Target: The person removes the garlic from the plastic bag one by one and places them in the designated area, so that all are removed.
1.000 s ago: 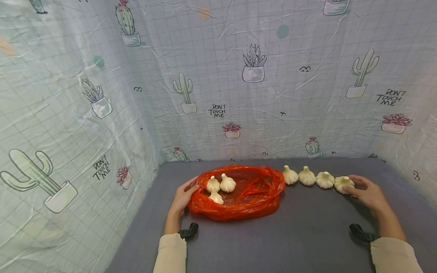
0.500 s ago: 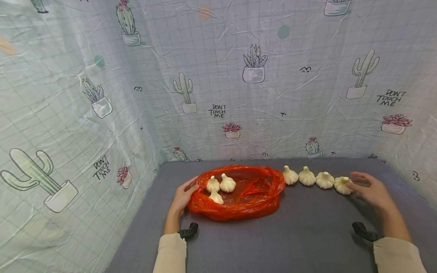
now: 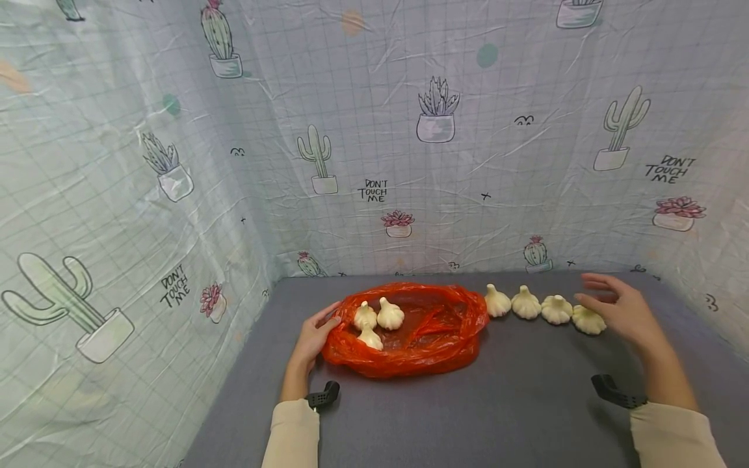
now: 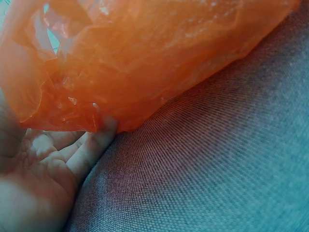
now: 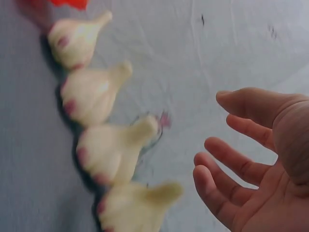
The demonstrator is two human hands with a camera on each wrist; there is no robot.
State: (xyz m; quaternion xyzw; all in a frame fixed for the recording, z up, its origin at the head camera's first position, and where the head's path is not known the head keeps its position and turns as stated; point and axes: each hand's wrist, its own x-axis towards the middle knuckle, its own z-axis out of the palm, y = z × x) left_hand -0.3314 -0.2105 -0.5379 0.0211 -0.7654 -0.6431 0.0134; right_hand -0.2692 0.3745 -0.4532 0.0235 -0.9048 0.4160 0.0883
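Observation:
A red plastic bag (image 3: 404,364) lies with its mouth spread wide, and three garlic bulbs (image 3: 390,314) sit inside at its left. My left hand (image 3: 310,338) holds the bag's left end, thumb at the rim; in the left wrist view its fingers (image 4: 87,150) go in behind the orange-looking plastic. A row of several garlic bulbs runs right from the bag, ending in a rightmost bulb (image 3: 588,320). Over that end hovers my right hand (image 3: 629,312), holding nothing, its fingers spread and slightly bent in the right wrist view, apart from the bulbs (image 5: 118,150).
Everything lies on a grey cloth-covered table (image 3: 468,416). A pale curtain (image 3: 351,247) printed with cacti hangs behind the table and down both sides. Black wrist cameras (image 3: 617,392) are strapped to both forearms.
My right hand has let go of the rightmost garlic bulb, drawn back, then lifted up and to the left above it. My left hand and the bag have stayed put.

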